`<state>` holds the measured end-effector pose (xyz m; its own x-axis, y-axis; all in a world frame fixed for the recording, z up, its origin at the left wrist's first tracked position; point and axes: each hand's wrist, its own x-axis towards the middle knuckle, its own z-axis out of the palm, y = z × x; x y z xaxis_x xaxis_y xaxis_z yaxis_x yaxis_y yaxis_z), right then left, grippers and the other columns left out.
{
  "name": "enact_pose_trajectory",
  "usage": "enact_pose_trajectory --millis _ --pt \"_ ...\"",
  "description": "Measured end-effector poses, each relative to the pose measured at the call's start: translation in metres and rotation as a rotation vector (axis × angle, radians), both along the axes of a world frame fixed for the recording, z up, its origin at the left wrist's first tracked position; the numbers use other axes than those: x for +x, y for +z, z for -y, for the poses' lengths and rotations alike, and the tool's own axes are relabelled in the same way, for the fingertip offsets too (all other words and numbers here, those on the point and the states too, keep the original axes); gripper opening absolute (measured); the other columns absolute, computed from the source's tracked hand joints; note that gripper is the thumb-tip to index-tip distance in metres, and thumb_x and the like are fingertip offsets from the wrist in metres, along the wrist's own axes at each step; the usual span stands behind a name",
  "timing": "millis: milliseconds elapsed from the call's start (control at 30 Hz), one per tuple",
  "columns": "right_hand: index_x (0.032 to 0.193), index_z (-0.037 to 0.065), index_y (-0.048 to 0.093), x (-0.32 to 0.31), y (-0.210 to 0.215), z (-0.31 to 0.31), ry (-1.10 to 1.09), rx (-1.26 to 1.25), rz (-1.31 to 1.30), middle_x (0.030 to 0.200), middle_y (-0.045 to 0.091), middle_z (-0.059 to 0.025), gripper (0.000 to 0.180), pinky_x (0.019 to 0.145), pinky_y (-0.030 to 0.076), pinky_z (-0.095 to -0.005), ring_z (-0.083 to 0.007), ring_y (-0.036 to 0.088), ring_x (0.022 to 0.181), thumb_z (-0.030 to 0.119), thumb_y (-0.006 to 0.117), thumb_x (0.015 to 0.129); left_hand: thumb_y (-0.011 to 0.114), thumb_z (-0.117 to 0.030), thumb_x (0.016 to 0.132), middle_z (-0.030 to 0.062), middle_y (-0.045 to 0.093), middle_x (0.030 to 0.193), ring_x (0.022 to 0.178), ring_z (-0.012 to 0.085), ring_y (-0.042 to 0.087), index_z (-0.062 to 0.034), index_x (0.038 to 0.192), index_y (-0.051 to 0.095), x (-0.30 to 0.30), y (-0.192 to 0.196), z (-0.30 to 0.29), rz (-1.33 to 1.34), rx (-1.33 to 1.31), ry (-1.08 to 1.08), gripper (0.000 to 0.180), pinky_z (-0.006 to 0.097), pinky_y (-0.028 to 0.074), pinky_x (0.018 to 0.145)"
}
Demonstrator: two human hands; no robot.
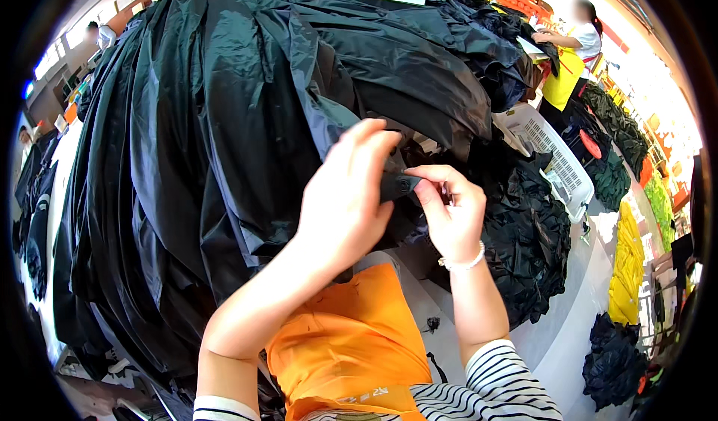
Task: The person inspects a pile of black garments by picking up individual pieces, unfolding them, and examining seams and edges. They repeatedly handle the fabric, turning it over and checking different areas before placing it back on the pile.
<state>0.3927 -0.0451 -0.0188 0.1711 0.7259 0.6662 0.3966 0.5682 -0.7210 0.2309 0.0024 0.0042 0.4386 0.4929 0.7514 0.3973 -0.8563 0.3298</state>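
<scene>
Nearest: my orange apron (pixel 351 339) at lower centre, striped sleeves (pixel 508 380) at the lower edge; both forearms come up from below to meet over the work.

L hand (pixel 345 200): grip partly closed, palm cupped over a small black fabric piece (pixel 396 185); thumb side hidden behind the hand, so exact pinch can't be told; judged to be steadying the piece against the pile.

R hand (pixel 449 211): beaded bracelet (pixel 464 260) at wrist; grip together, thumb and forefinger pinched on the right edge of the same piece, other fingers curled in; judged a fine pinch for a thin edge.

Piece sits between both hands, approx. centre of view, touching the big heap of dark shiny garments (pixel 224 122); heap is stacked in overlapping layers, fills left and upper view.

R of hands: loose mound of crumpled black fabric (pixel 527 249) on the pale tabletop (pixel 568 331); white slotted basket (pixel 553 159) just above it, tilted.

Further R: yellow stack (pixel 627 271), green stack (pixel 658 204), more black bundles (pixel 613 361) along the edge, sorted by colour.

Far: a co-worker in yellow apron (pixel 568 66) top right, hands at that end's pile; other persons far left, too small to tell more.
</scene>
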Motion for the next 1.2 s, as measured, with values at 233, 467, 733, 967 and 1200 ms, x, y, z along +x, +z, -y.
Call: enact_pose_trajectory --millis 233,467,733,967,1200 --pt "0.087 -0.001 0.067 0.022 0.022 -0.014 0.298 -0.227 -0.092 0.071 0.06 0.0045 0.013 0.06 0.039 -0.0175 -0.0011 0.048 0.065 0.011 0.067 0.091 0.065 -0.01 0.09 -0.0061 0.059 0.07 0.066 -0.0005 0.047 0.0058 0.088 0.07 -0.04 0.025 -0.018 0.099 -0.896 -0.258 0.017 0.018 0.038 0.059" --pt "0.092 0.0 0.068 0.019 0.011 -0.034 0.372 -0.272 -0.197 0.074 0.058 0.0054 0.017 0.059 0.037 -0.0162 -0.0002 0.046 0.066 0.016 0.07 0.089 0.068 -0.019 0.09 -0.0086 0.049 0.061 0.059 0.0002 0.037 0.0048 0.084 0.069 -0.039 0.008 -0.019 0.164 -0.834 -0.143 0.024 0.021 0.031 0.051" --pt "0.103 0.002 0.057 0.007 -0.005 0.012 0.207 -0.235 -0.144 0.085 0.054 0.0032 0.039 0.055 0.032 -0.0141 0.0011 0.04 0.064 0.015 0.083 0.076 0.068 -0.022 0.09 -0.0048 0.059 0.067 0.062 0.0011 0.047 -0.0002 0.083 0.072 -0.038 0.0 -0.024 0.339 -0.889 -0.025 0.023 0.019 0.037 0.059" --pt "0.089 -0.001 0.067 0.011 -0.02 0.005 0.287 -0.232 -0.217 0.067 0.051 0.0068 0.017 0.052 0.031 -0.0173 0.0001 0.038 0.058 0.016 0.066 0.093 0.062 -0.009 0.087 0.0035 0.065 0.072 0.066 0.0106 0.059 0.001 0.097 0.066 -0.05 0.009 -0.03 0.036 -0.721 0.242 0.015 0.024 0.046 0.067" --pt "0.093 0.001 0.066 0.006 -0.018 -0.008 0.581 -0.422 -0.258 0.068 0.049 0.0096 0.022 0.054 0.029 -0.0165 0.001 0.037 0.061 0.021 0.059 0.097 0.058 -0.002 0.085 0.0127 0.066 0.11 0.107 0.0226 0.061 0.0008 0.12 0.06 -0.049 0.02 -0.016 -0.024 -0.565 -0.448 0.035 0.033 0.045 0.095"
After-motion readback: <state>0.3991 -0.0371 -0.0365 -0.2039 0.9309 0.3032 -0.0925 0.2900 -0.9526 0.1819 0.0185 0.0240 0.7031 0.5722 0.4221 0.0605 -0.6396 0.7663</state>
